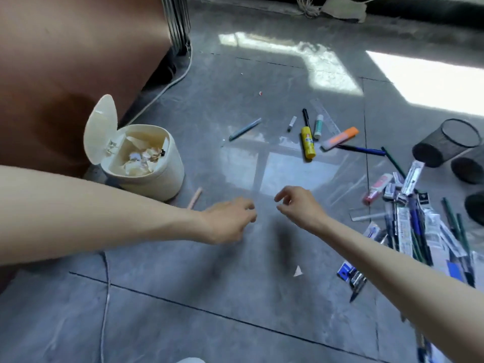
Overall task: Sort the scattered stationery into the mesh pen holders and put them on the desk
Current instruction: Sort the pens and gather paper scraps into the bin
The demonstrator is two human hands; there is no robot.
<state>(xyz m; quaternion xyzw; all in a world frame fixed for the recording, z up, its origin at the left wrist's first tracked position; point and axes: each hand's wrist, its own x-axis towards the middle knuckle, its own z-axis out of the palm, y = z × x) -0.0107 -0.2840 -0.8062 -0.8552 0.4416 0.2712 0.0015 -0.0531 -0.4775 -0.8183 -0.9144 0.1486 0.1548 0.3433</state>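
Right of the bin (167,179), the left hand (230,221) and right hand (298,205) hover over the floor (183,297), fingers loosely curled, holding nothing I can see. Far right of the bin lies the stationery pile (419,226), with tipped holders (445,142) farther right still.

Left arm (104,213): bare, enters from the left edge and reaches toward centre.
Left hand (230,221): palm down, fingers loosely curled, holding nothing, slightly blurred.
Right arm (392,258): bare, runs from the lower right corner up-left.
Right hand (298,208): fingers loosely bent, thumb and forefinger apart, empty.
Hands: near each other at centre, not touching.
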